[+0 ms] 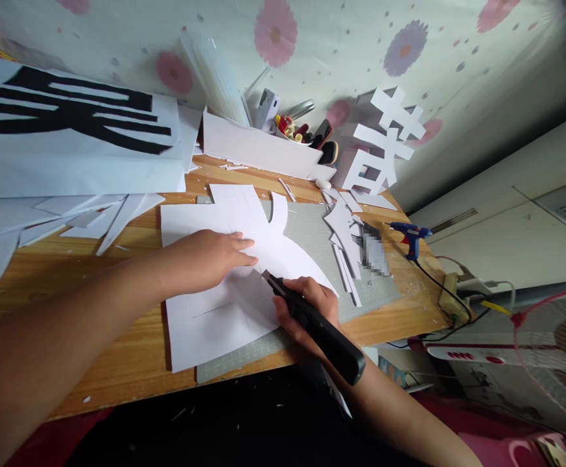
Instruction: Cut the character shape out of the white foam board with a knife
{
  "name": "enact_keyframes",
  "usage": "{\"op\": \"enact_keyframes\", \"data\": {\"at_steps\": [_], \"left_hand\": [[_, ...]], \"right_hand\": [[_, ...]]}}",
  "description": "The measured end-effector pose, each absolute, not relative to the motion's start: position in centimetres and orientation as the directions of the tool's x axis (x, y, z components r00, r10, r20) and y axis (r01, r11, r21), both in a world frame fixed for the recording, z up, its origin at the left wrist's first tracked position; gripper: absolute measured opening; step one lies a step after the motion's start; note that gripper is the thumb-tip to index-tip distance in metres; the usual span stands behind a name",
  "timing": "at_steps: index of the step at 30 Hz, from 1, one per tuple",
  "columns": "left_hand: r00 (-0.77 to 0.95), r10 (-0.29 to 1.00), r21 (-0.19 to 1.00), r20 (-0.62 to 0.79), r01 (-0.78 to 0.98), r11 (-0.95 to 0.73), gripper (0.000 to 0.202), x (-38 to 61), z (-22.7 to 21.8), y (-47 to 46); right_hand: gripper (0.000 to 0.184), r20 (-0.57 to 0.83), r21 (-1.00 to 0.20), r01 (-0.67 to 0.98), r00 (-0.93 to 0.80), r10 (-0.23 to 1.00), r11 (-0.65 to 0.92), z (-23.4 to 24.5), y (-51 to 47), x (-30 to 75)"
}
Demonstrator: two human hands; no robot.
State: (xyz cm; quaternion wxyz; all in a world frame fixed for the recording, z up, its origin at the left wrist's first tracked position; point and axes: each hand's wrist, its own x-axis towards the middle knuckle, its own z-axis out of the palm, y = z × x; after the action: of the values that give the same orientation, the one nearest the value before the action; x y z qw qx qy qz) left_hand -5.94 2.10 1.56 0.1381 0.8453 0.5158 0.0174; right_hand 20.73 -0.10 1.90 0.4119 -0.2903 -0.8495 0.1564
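Note:
My left hand lies flat with its fingers together, pressing down on a white foam sheet that rests on a grey cutting mat. My right hand is closed round a black utility knife. The knife's tip touches the sheet just right of my left fingertips. The sheet has curved cut edges and thin cut lines.
The wooden table carries white offcuts, a blue glue gun, a white cut-out character, a tool box and a board with black strokes. A fan stands at the right.

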Motion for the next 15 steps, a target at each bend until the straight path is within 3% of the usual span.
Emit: {"op": "enact_keyframes", "data": {"at_steps": [9, 15], "left_hand": [[0.517, 0.852, 0.175, -0.082, 0.849, -0.498, 0.083, -6.2, 1.7, 2.0], [0.492, 0.868, 0.207, -0.069, 0.858, -0.47, 0.079, -6.4, 0.4, 2.5]], "right_hand": [[0.012, 0.584, -0.505, 0.345, -0.538, 0.607, 0.791, 2.8, -0.4, 21.2], [0.012, 0.599, -0.477, 0.34, -0.549, 0.583, 0.81, 3.0, -0.5, 21.2]]}}
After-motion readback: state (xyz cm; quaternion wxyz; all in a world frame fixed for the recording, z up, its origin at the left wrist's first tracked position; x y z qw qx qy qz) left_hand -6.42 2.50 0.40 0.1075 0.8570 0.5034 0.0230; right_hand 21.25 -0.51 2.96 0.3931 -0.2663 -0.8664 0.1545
